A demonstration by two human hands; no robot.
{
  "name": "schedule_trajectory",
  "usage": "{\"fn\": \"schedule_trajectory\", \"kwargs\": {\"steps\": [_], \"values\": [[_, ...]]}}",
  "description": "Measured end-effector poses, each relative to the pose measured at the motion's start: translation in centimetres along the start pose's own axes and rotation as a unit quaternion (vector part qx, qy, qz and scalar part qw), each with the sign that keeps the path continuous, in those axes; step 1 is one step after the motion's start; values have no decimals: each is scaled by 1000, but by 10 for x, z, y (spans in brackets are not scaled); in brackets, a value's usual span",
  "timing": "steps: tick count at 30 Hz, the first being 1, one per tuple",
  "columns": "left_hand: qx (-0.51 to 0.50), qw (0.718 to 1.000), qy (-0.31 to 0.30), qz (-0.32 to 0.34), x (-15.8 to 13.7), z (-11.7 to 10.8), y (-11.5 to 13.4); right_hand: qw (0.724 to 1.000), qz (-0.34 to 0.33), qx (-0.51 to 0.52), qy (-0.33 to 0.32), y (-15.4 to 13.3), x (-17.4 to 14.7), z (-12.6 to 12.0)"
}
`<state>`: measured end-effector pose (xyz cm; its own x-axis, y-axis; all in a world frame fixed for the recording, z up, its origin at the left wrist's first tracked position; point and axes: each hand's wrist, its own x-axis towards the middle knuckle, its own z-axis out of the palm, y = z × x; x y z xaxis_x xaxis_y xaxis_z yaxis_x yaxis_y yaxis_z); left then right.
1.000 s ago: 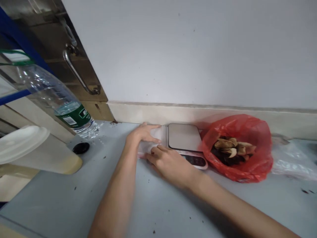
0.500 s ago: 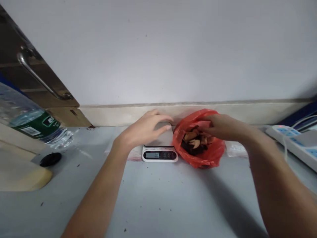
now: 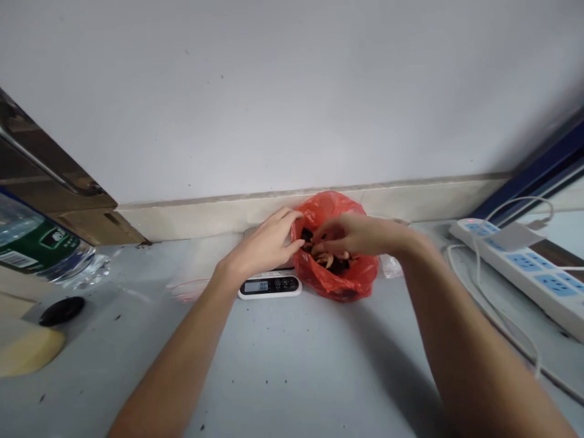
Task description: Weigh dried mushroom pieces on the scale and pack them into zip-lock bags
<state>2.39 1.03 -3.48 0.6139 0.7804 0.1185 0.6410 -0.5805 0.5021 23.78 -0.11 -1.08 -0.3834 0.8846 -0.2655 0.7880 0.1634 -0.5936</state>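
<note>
A red plastic bag (image 3: pixel 349 286) stands with its mouth open, holding dried brown and dark pieces (image 3: pixel 325 260) that look like bark or dried slices. My right hand (image 3: pixel 360 234) reaches into it from the right, fingers bent together among the pieces; what they pinch, if anything, is hidden. At the bag's left rim is my left hand (image 3: pixel 264 243), thumb and forefinger apart, near or touching the plastic. Beneath that hand sits a small white digital scale (image 3: pixel 270 295), its display reading about zero and its plate mostly covered by the hand.
A white power strip (image 3: pixel 524 261) with cables lies on the right. Clear plastic bags (image 3: pixel 191 286) lie left of the scale. At left are a large water bottle (image 3: pixel 27 243), a black cap (image 3: pixel 62 310) and a yellowish object (image 3: pixel 36 351). The wall (image 3: pixel 292 109) rises behind.
My right hand has gone from the bag's far rim down into the pieces. My left hand has moved from over the scale to the bag's left rim. The view has shifted right.
</note>
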Motion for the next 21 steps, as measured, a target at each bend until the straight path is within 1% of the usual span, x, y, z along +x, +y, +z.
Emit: {"fn": "schedule_trajectory", "kwargs": {"steps": [2,3,4,5,6,7,8,10,11,12,13,15,17,19,21], "values": [[-6,1000,-4,15,-2,-2,1,993,10,-61,98,5,4,1],[-9,1000,-6,20,-2,-2,2,988,10,-79,134,7,5,0],[-11,1000,-9,21,-3,-2,3,985,4,-88,149,9,4,-1],[-11,1000,-11,17,-3,-2,4,986,-7,-86,146,10,2,-3],[-10,1000,-11,9,-3,-1,6,989,-21,-73,126,11,-1,-4],[-8,1000,-11,2,-2,-1,7,994,-35,-47,93,11,-4,-5],[-8,1000,-11,0,-2,-1,9,997,-49,-14,50,10,-7,-6],[-12,1000,-16,10,-1,-1,11,996,-77,34,-40,8,-11,-4],[-15,1000,-18,20,0,-1,11,993,-88,36,-66,7,-12,-3],[-16,999,-19,30,0,-2,11,993,-96,23,-71,7,-11,-1],[-15,999,-19,37,1,-3,11,993,-102,0,-54,7,-10,1],[-7,999,-17,39,0,-5,10,995,-94,-40,8,8,-7,2],[3,1000,-21,23,-1,-7,10,994,-63,-61,66,11,-7,-2],[8,1000,-24,8,-2,-8,11,991,-29,-75,109,13,-12,-11],[12,1000,-11,6,-2,-8,14,986,9,-72,152,17,-22,-21]]}}
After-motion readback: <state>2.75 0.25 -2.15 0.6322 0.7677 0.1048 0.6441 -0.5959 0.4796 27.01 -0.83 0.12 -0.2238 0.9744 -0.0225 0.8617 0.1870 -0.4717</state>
